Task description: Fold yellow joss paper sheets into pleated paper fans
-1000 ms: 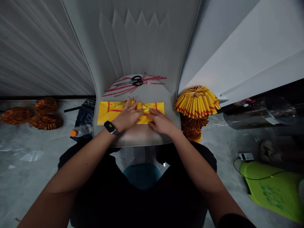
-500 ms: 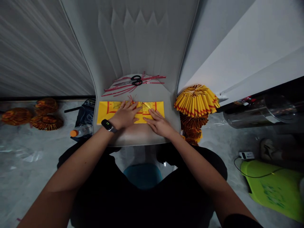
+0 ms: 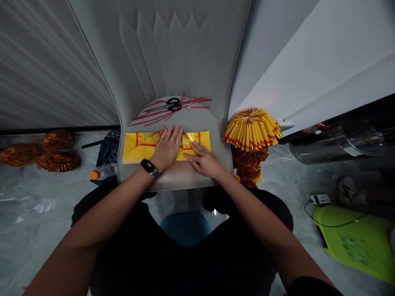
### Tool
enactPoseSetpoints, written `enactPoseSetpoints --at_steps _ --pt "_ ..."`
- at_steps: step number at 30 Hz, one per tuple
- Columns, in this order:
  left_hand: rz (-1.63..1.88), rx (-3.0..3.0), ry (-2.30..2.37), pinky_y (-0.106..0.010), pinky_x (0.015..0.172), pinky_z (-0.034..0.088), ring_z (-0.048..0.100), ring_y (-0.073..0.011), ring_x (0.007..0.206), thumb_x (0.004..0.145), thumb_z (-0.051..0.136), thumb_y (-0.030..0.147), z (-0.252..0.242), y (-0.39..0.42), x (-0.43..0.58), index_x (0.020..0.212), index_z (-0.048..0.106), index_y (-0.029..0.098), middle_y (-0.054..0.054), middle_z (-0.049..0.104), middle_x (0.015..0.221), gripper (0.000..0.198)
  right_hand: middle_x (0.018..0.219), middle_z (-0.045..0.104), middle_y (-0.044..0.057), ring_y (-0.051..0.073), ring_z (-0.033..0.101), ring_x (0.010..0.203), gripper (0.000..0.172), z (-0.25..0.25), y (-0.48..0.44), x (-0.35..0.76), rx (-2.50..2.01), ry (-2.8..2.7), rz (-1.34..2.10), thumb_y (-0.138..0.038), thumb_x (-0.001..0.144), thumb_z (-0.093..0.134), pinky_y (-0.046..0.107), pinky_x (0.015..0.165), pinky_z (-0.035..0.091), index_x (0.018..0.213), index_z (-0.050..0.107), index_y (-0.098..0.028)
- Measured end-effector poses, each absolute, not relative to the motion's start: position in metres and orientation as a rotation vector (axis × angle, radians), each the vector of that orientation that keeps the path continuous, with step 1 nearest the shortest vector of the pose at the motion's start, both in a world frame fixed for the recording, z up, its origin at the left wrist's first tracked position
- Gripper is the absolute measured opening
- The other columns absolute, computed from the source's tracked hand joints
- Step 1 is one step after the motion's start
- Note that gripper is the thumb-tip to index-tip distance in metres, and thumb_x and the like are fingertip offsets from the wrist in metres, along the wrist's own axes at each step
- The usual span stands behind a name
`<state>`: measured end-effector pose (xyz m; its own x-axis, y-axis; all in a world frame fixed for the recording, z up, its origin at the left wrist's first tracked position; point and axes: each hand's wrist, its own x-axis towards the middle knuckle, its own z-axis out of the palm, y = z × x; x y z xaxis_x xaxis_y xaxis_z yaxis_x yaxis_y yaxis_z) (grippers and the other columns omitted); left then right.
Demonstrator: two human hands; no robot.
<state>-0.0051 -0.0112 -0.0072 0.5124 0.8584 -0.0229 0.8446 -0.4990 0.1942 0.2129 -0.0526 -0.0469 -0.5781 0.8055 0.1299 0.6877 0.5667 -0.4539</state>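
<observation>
Creasing step, by the look. Left hand (image 3: 168, 146) lay flat on the yellow joss paper (image 3: 135, 146) on the chair seat (image 3: 185, 179). Right hand (image 3: 202, 158), at its 4 o'clock, pressed the fold. Both grips were spread, clasping nothing. Scissors (image 3: 171, 105) lay at 12 o'clock. A clean crease likely calls for steady pinning.

Grey padded chair (image 3: 173, 49), ribbed grey wall (image 3: 46, 74), white panel (image 3: 308, 53), glossy pale floor (image 3: 31, 222), dim light

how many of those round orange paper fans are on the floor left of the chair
3, grouped by the wall: the far-left fan, the rear fan and the front fan. A separate fan stack sits right of the chair, where some may be hidden.
</observation>
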Motion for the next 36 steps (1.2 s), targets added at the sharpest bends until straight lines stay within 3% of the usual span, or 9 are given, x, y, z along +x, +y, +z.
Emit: enactPoseSetpoints --at_steps 2,7,13,19,23,27,33,36 --pt "0.142 2.563 1.503 -0.061 0.130 0.023 0.021 -0.0400 0.162 0.101 0.030 0.013 -0.009 -0.011 -0.006 0.166 0.028 -0.001 -0.027 0.026 0.172 0.066 0.166 0.046 0.008 0.026 0.035 0.160 0.037 -0.048 -0.052 0.213 -1.221 -2.483 0.509 -0.027 0.106 0.055 0.058 0.130 0.033 0.139 0.070 -0.028" --pt "0.043 2.615 1.436 -0.064 0.130 0.019 0.021 -0.0411 0.162 0.102 0.036 0.019 -0.011 -0.011 -0.012 0.162 0.045 0.013 -0.016 0.034 0.172 0.060 0.166 0.048 0.008 0.026 0.035 0.159 0.037 -0.048 -0.052 0.213 -1.222 -2.482 0.516 -0.026 0.105 0.056 0.057 0.130 0.032 0.139 0.070 -0.029" --pt "0.032 2.598 1.442 -0.063 0.129 0.024 0.029 -0.0397 0.160 0.098 0.041 0.020 -0.011 -0.007 -0.017 0.159 0.049 0.015 -0.015 0.040 0.170 0.062 0.166 0.047 0.006 0.026 0.035 0.160 0.039 -0.049 -0.051 0.214 -1.219 -2.477 0.536 -0.025 0.104 0.057 0.061 0.129 0.032 0.140 0.070 -0.032" --pt "0.028 2.605 1.479 -0.062 0.129 0.025 0.034 -0.0435 0.156 0.106 0.042 0.045 -0.008 -0.005 -0.015 0.156 0.054 0.012 -0.018 0.043 0.167 0.061 0.158 0.057 0.013 0.028 0.042 0.155 0.038 -0.039 -0.048 0.212 -1.246 -2.502 0.543 -0.030 0.104 0.054 0.056 0.128 0.034 0.137 0.072 -0.023" --pt "-0.059 2.600 1.499 -0.060 0.127 0.028 0.035 -0.0449 0.155 0.106 0.048 0.048 -0.005 -0.002 -0.015 0.157 0.054 0.018 -0.017 0.040 0.169 0.060 0.151 0.061 0.020 0.034 0.050 0.148 0.060 -0.020 -0.042 0.201 -1.376 -2.456 0.574 -0.052 0.101 0.061 0.055 0.124 0.038 0.149 0.057 -0.016" --pt "-0.092 2.550 1.512 -0.062 0.125 0.029 0.033 -0.0453 0.156 0.103 0.055 0.048 -0.003 0.004 -0.015 0.155 0.057 0.024 -0.013 0.037 0.172 0.057 0.154 0.056 0.023 0.041 0.044 0.152 0.086 -0.006 -0.032 0.183 -1.499 -2.439 0.590 -0.073 0.091 0.065 0.060 0.124 0.035 0.152 0.048 -0.015" --pt "-0.149 2.525 1.552 -0.059 0.126 0.029 0.032 -0.0446 0.157 0.104 0.054 0.049 -0.003 0.004 -0.013 0.160 0.048 0.021 -0.016 0.034 0.172 0.063 0.156 0.055 0.025 0.043 0.037 0.156 0.096 -0.007 -0.024 0.169 -1.519 -2.476 0.591 -0.079 0.089 0.063 0.060 0.130 0.023 0.152 0.045 -0.009" --pt "-0.203 2.529 1.548 -0.058 0.127 0.028 0.030 -0.0448 0.158 0.106 0.051 0.050 -0.002 0.004 -0.012 0.162 0.045 0.020 -0.018 0.031 0.173 0.064 0.162 0.047 0.026 0.042 0.032 0.159 0.099 -0.012 -0.031 0.172 -1.522 -2.484 0.586 -0.077 0.091 0.060 0.061 0.132 0.018 0.159 0.037 -0.008"
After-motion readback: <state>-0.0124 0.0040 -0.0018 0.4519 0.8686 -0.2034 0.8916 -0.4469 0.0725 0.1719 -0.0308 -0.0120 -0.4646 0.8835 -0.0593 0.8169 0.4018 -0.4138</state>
